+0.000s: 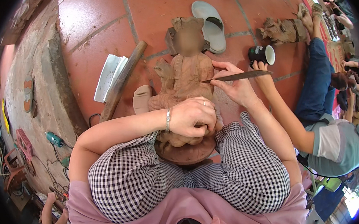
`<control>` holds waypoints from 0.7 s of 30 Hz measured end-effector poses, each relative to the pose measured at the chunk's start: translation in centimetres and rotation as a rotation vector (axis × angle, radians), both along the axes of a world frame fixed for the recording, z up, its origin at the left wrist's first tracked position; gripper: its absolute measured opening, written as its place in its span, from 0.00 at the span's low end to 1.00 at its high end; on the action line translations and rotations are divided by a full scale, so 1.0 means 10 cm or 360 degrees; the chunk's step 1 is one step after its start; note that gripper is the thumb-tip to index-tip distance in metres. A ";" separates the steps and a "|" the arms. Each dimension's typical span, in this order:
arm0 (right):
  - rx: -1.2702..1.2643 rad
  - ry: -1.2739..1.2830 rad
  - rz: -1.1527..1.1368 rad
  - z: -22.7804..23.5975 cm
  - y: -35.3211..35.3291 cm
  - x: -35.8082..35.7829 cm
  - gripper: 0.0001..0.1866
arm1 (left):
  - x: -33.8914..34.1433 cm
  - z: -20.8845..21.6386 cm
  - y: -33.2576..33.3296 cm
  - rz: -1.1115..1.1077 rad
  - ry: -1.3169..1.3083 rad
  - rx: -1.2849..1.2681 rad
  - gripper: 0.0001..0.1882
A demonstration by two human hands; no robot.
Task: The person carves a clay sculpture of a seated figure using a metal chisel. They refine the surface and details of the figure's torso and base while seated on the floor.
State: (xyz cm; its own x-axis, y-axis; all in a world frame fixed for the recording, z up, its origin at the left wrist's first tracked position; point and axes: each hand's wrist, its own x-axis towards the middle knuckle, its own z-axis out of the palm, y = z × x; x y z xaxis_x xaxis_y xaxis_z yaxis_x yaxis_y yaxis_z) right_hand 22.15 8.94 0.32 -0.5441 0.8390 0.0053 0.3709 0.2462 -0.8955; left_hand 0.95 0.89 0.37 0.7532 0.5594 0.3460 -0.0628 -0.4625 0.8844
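Note:
A brown carved figure (186, 76) stands between my knees on a round base (184, 154), its head pointing away from me. My left hand (192, 116), with a ring and a bracelet, has its fingers curled down over the figure's lower part; the fingertips are partly hidden. In my right hand (237, 88) is a dark, flat, pointed file-like tool (245, 76), pinched between thumb and fingers. The tool's narrow tip is at the right side of the figure's torso, and its wide end sticks out to the right. A light sandal (141, 99) shows left of the figure.
A grey slipper (214, 30) lies beyond the figure. Folded paper (108, 79) and a long wooden stick (123, 82) are on the tiles at left, beside a large wooden slab (39, 71). At right, another person's hand (261, 67) is by a black cup (262, 55), near a wood chunk (283, 31).

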 end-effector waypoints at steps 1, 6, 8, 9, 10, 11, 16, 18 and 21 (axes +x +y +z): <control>0.0039 -0.0034 0.0026 0.02 0.00 -0.01 0.12 | 0.00 0.00 0.00 0.0004 0.0005 0.0003 0.06; -0.0383 0.0008 -0.0177 0.07 0.10 -0.06 0.11 | 0.01 -0.01 0.00 0.0013 0.0004 0.0009 0.06; -0.0070 -0.0018 -0.0015 0.05 0.01 -0.02 0.12 | 0.00 -0.01 0.00 0.0015 0.0025 0.0029 0.06; 0.0086 -0.0037 0.0068 0.06 0.00 -0.01 0.12 | 0.01 -0.01 0.00 0.0018 0.0019 0.0026 0.06; 0.0053 -0.0045 0.0050 0.06 0.01 -0.02 0.13 | 0.01 -0.01 0.00 0.0021 0.0012 0.0024 0.06; 0.0014 -0.0103 0.0032 0.08 0.04 -0.04 0.13 | 0.01 -0.02 0.00 0.0023 0.0006 0.0022 0.06; -0.0514 0.0037 -0.0273 0.06 0.13 -0.06 0.13 | 0.02 -0.03 0.00 0.0024 0.0013 0.0019 0.06; -0.0276 -0.0045 -0.0221 0.12 0.05 -0.08 0.14 | 0.01 -0.03 0.00 0.0030 0.0000 0.0020 0.06; 0.0044 -0.0165 -0.0046 0.11 0.01 -0.06 0.14 | 0.01 -0.03 0.00 0.0034 -0.0023 0.0013 0.06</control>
